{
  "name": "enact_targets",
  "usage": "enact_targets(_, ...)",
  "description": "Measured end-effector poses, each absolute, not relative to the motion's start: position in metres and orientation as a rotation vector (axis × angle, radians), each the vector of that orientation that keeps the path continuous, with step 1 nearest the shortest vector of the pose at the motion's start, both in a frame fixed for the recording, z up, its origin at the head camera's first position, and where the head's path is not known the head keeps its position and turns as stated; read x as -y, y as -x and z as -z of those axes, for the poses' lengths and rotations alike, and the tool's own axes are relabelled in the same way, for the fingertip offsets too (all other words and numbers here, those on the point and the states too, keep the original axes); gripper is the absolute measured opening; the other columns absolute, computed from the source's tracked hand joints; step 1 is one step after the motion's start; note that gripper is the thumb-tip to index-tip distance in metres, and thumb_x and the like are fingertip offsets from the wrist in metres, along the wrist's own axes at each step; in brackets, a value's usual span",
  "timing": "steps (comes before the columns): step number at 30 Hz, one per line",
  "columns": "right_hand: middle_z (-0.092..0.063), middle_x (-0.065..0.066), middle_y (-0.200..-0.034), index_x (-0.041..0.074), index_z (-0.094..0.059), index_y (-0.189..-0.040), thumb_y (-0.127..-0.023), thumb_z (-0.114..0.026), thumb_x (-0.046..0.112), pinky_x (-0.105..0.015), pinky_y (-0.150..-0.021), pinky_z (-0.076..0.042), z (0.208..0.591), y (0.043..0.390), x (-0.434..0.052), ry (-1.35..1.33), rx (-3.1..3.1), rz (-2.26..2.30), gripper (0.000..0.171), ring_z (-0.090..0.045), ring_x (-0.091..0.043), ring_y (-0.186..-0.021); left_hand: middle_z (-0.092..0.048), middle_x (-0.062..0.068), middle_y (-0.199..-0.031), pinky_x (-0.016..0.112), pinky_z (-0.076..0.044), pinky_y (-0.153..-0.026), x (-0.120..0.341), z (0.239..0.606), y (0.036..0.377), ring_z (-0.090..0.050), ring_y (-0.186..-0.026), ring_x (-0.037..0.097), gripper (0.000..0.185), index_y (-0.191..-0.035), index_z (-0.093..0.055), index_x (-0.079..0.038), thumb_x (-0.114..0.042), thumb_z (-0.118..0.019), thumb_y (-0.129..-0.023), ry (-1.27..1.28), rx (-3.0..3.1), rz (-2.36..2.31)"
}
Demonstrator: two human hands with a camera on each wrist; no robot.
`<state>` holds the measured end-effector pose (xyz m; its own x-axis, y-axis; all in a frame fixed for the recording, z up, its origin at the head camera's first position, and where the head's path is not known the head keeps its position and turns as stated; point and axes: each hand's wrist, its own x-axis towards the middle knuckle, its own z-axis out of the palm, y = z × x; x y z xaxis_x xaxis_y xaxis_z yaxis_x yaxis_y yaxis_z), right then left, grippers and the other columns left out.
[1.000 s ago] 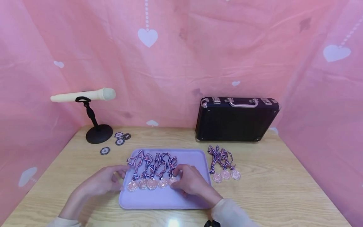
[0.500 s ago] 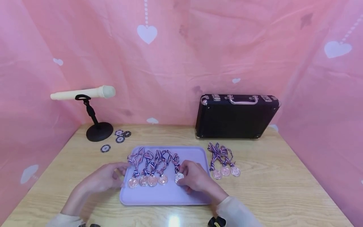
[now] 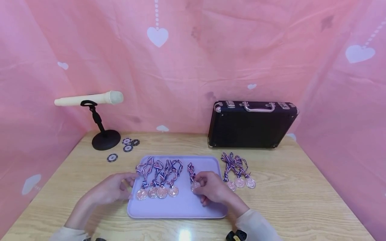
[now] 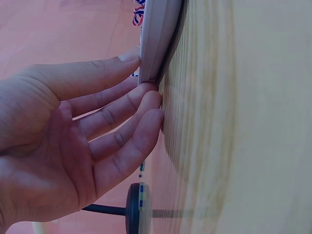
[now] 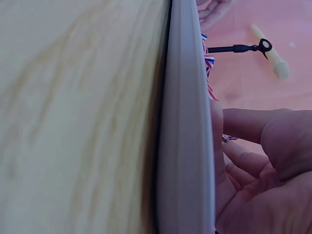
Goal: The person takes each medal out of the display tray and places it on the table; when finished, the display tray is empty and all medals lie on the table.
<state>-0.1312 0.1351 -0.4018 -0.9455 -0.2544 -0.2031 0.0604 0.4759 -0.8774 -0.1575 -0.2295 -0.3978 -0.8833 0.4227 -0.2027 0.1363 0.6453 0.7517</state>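
I am pinching one medal (image 3: 195,186) with my right hand (image 3: 212,190), fingertips curled round the disc, its striped ribbon trailing up the tray behind it. The disc is sitting on the lilac tray (image 3: 178,209), set a little apart to the right of the others, and I judge the low grip at the disc lets the ribbon drag straight rather than bunch. In the right wrist view the hand is lying close against the tray (image 5: 185,146), though that view does not show the medal itself.

My left hand (image 3: 113,190) is resting at the tray's left edge, fingers loosely extended and holding nothing. The left wrist view shows the fingertips (image 4: 146,105) touching the tray rim (image 4: 155,44) where it meets the table, which I take to be steadying the tray so it is not sliding.

Four more medals (image 3: 157,191) are lying in a neat row on the tray, discs toward me and ribbons (image 3: 159,167) fanning away, so each one is readable and separate. Three further medals (image 3: 240,182) are lying on the wooden table (image 3: 301,201) just right of the tray, laid the same way. Behind them a dark case (image 3: 251,125) is standing shut on its edge. Far left, a microphone (image 3: 88,99) is sitting on its stand, with a few poker chips (image 3: 126,145) scattered near the base.
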Motion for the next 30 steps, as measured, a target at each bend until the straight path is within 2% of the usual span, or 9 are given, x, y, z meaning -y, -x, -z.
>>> enact_targets(20,-0.064,-0.014,-0.078,-0.004,-0.062,-0.13,-0.093,-0.075,0.002,-0.041,-0.05,-0.061,0.398,0.137,-0.15,0.076,-2.337,1.608,0.039,-0.064,-0.013,-0.046,-0.066,0.009,-0.11,0.028,-0.054,-0.067,0.23,0.399,0.156,-0.063,-0.084,0.02,0.063,-0.145,-0.061,-0.002,-0.002,-0.082,-0.085,-0.465,-2.502,-1.132)
enact_targets(30,-0.061,-0.013,-0.092,-0.001,-0.06,-0.136,-0.094,-0.074,0.003,-0.043,-0.053,-0.062,0.387,0.137,-0.168,0.03,-2.387,1.619,0.044,-0.065,-0.018,-0.052,-0.066,0.008,-0.111,0.029,-0.055,-0.069,0.23,0.399,0.158,-0.063,-0.086,0.02,0.065,-0.146,-0.061,-0.003,-0.001,-0.082,-0.085,-0.426,-2.501,-1.112)
